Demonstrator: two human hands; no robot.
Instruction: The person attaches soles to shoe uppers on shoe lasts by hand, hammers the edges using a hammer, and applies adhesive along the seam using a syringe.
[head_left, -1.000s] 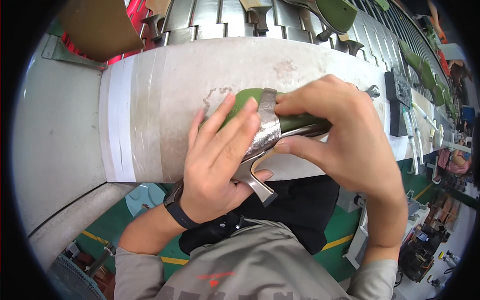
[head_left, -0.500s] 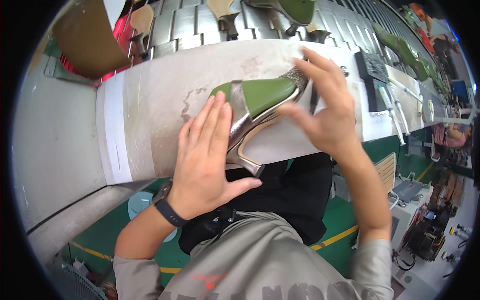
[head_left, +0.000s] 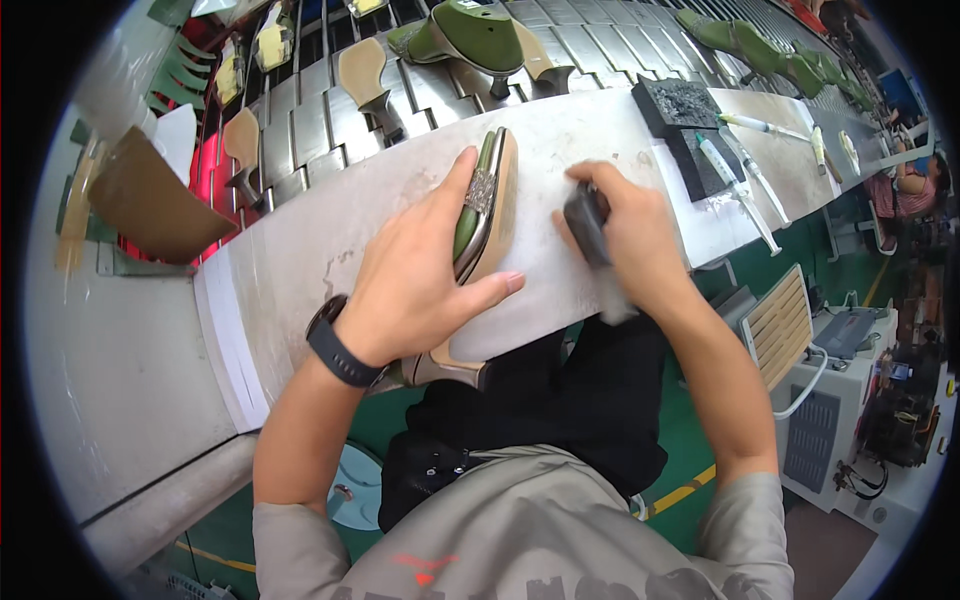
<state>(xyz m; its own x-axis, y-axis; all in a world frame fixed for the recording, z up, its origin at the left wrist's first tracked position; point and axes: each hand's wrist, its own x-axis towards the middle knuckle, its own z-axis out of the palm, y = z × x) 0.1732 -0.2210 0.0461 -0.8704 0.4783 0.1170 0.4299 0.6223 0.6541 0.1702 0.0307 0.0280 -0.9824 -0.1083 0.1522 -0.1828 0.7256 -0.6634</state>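
Bare worktop [head_left: 300, 270] lies open at centre left; dark blocks [head_left: 690, 125] and tubes [head_left: 740, 190] crowd the upper right.

Shoe [head_left: 487, 205] flipped on edge; rt hand [head_left: 630, 240] now off it.
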